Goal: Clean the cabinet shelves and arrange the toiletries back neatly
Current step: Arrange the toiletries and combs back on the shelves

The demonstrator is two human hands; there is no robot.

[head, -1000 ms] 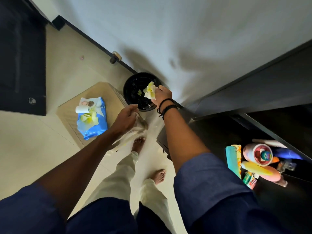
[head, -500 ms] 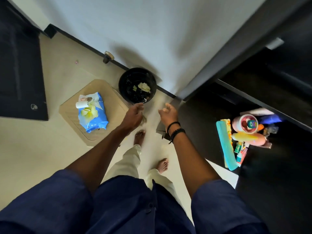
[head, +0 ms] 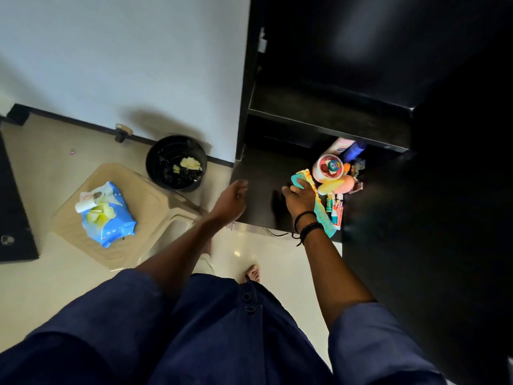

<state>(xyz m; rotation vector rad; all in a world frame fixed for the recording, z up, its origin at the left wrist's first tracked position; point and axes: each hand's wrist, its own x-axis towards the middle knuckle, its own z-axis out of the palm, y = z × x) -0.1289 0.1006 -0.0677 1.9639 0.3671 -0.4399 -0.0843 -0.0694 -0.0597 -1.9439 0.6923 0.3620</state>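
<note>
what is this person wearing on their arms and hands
Both arms have dark navy sleeves, the left sleeve and right sleeve ending near the elbows, forearms bare. The right hand has two black bands at its wrist, one a thin cord, one beaded. The left hand shows no jewellery. No gloves.

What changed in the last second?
The right hand let go of the yellow wipe, which now lies in the black bin, then swung right to the cabinet shelf and lies on the teal comb; grip unclear. The left hand followed rightward, empty. The bin, the wipes pack on the stool and the toiletries pile stayed put.
</note>
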